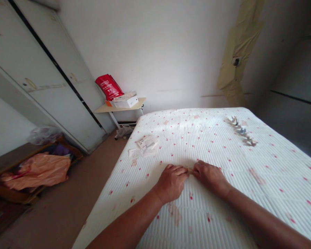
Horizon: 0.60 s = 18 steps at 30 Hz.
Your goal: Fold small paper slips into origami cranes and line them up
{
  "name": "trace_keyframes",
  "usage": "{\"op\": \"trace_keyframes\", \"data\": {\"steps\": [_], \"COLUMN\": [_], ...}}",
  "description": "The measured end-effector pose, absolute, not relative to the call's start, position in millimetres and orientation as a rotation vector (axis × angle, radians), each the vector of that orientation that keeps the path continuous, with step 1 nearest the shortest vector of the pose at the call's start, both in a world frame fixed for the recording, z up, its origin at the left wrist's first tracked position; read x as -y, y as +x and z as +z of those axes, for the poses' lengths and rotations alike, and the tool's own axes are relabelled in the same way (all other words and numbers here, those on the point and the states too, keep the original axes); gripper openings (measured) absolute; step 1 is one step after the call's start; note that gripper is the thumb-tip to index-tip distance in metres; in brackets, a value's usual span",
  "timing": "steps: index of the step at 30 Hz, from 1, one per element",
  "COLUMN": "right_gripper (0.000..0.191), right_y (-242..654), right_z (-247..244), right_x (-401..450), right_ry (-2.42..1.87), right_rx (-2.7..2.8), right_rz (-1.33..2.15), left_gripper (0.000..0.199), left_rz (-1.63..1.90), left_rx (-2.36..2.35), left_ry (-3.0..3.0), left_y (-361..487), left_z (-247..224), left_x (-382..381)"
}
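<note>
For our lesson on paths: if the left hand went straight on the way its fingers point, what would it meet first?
The left hand would likely first meet the small tan piece at its fingertips, then the right hand just beyond; exact depth is unclear.

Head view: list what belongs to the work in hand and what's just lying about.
In use: left hand, right hand, small piece between them; likely the printed papers and folded pieces.
Lying about, apparently: red bag, white box, orange plastic.
</note>
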State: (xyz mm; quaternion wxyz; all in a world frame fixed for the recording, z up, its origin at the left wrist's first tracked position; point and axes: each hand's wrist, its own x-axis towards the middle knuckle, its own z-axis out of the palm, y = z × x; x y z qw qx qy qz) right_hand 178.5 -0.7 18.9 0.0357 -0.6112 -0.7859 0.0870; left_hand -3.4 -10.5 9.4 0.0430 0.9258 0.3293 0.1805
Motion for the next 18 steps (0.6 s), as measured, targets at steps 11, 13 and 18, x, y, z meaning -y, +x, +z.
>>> {"op": "trace_keyframes", "data": {"steps": [11,13,18], "right_gripper": [0.022,0.022,0.020], "right_y": [177.0,177.0,175.1], "right_z": [28.3,29.4,31.1], "right_x": [-3.8,-5.3,-6.4], "right_ry": [-1.948,-1.955,-1.983], "right_rx": [2.370,2.379,2.361], "right_rz": [0.396,0.410,0.393], "left_gripper": [0.031,0.032,0.036], "left_rz": [0.571,0.584,0.559], "left_rx": [-1.010,-1.023,-1.043], "left_ry": [2.825,2.812,2.847], "left_y": [-3.7,-3.5,-2.1], "left_z": [8.1,7.7,8.1], "left_x": [11.1,11.2,11.8]}}
